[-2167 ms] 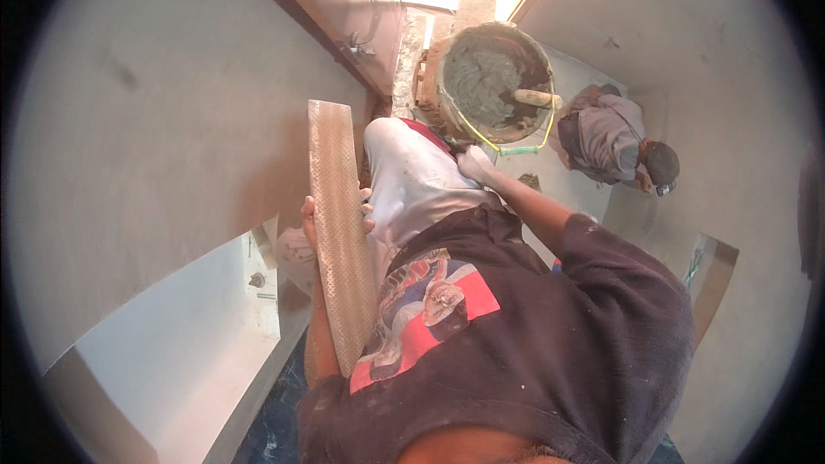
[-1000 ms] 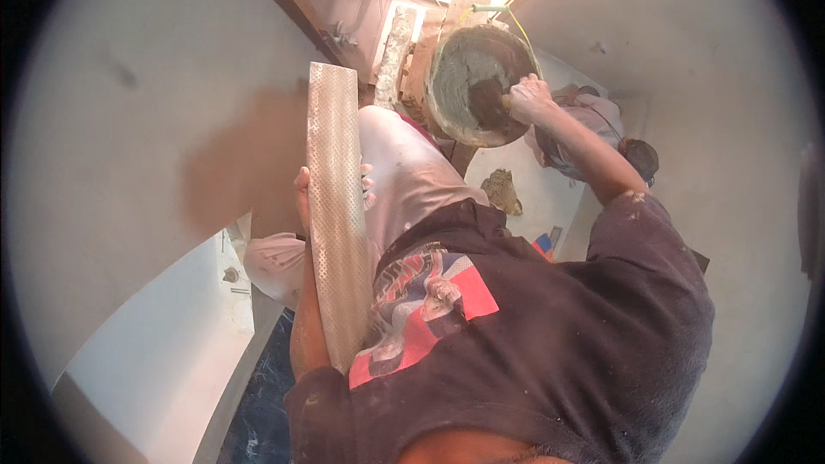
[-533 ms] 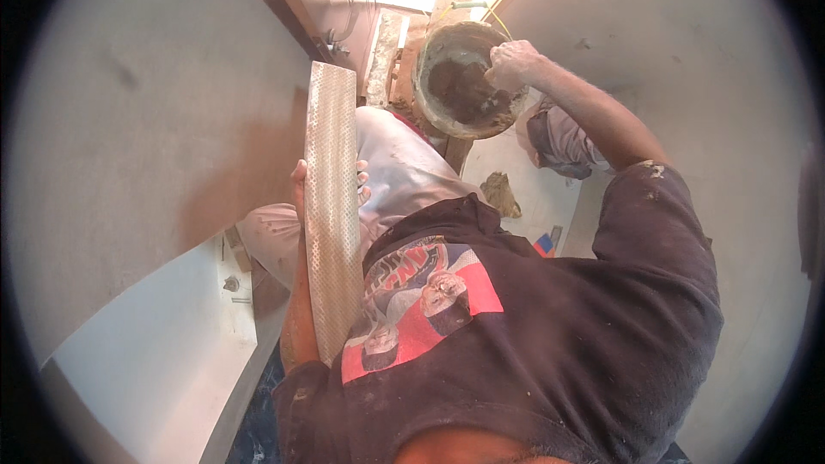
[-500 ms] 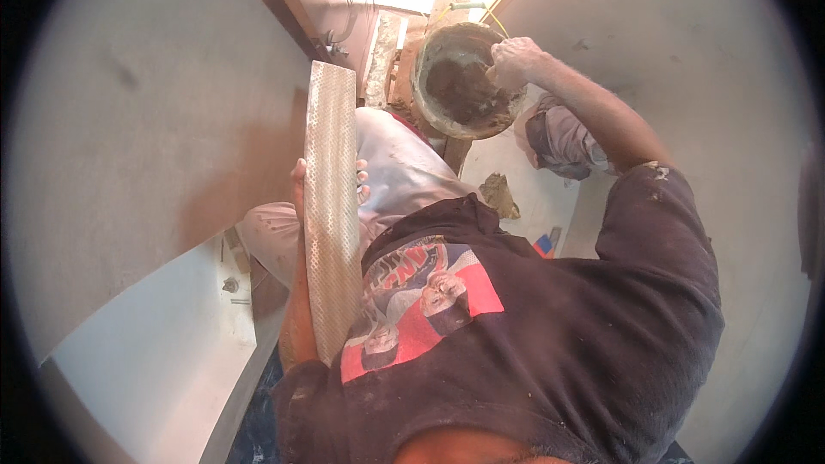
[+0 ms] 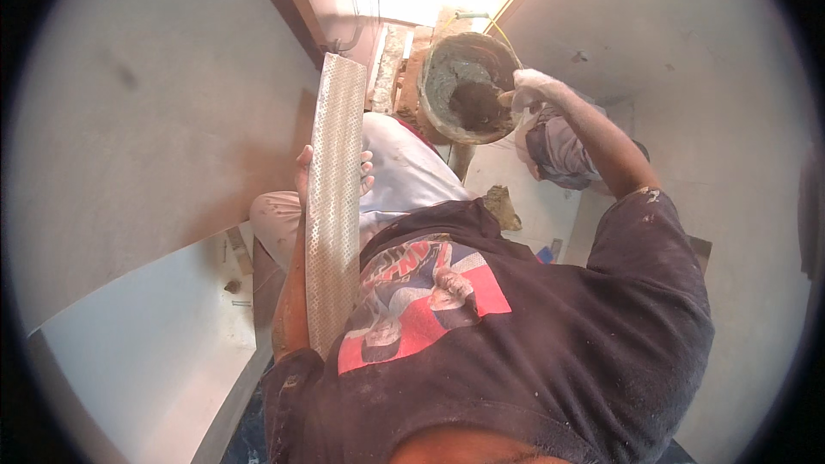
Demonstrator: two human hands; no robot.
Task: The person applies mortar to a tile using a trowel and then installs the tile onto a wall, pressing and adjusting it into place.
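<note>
1. The left hand [image 5: 303, 174] is closed around a long tan strip [image 5: 336, 198], thumb at one long edge, fingers curled over the other.
2. The strip reaches forward past that hand and back along its forearm toward the shirt [image 5: 550, 335].
3. The right hand [image 5: 534, 88] is closed on a short handle [image 5: 505, 98] at the near right rim of the bucket [image 5: 466, 136]; the handle's far end cannot be made out.
4. Grey mortar [image 5: 454, 62] lies in the bucket, left of the right hand.
5. A co-worker [image 5: 563, 144] crouches below and right of the right hand, partly hidden by its forearm.
6. Nearer than the right hand, a lump [image 5: 503, 209] rests on the floor [image 5: 543, 206].
</note>
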